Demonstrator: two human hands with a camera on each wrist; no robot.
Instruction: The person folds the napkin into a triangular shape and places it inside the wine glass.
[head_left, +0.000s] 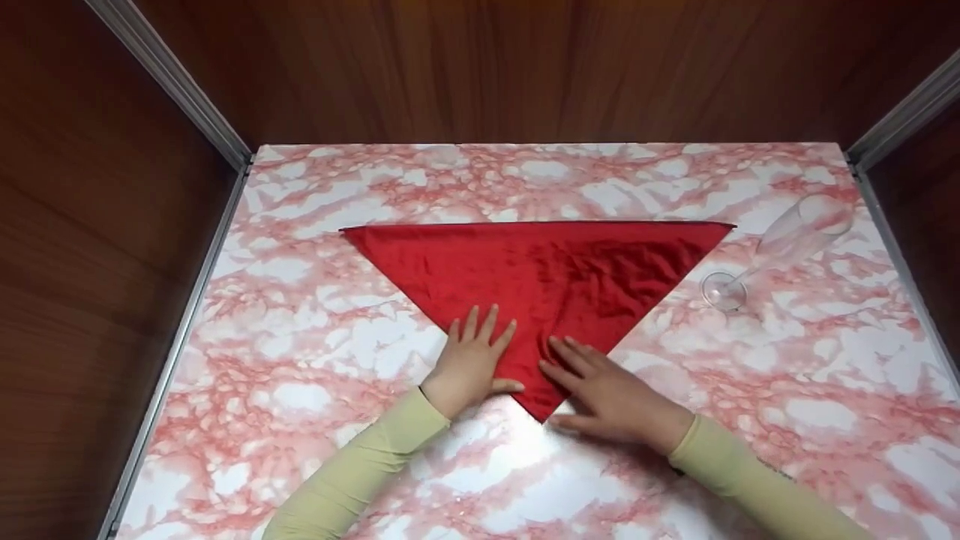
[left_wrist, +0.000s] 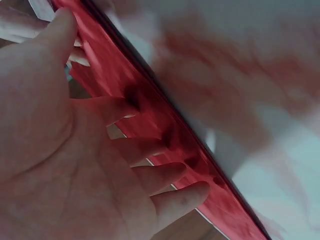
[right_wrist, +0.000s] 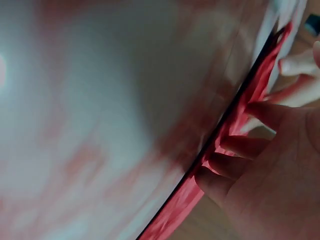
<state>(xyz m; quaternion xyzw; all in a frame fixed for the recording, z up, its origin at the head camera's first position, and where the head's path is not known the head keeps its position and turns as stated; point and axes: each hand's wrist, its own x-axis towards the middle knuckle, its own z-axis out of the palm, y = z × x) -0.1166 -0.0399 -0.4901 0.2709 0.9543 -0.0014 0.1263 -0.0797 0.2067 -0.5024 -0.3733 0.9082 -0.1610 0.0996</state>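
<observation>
A shiny red cloth [head_left: 480, 270] lies folded in a triangle on the table, its long edge at the back and its point toward the person. My left hand [head_left: 469, 367] rests on the cloth's left slanting side with fingers spread. On the right slanting side, near the front point, lies my right hand [head_left: 611, 394], its fingers extended over the cloth. Wrinkles run across the cloth's right half. The left wrist view shows the left fingers [left_wrist: 170, 200] straight against the red fabric [left_wrist: 100, 45]. In the right wrist view, the right fingertips [right_wrist: 212, 180] touch the cloth near its dark edge.
A clear stemmed glass [head_left: 806, 225] lies on its side at the right, its round foot toward the cloth. The table [head_left: 300, 450] has a red and white marbled top. Brown wooden panels [head_left: 525, 75] with metal corner strips stand at the back and both sides.
</observation>
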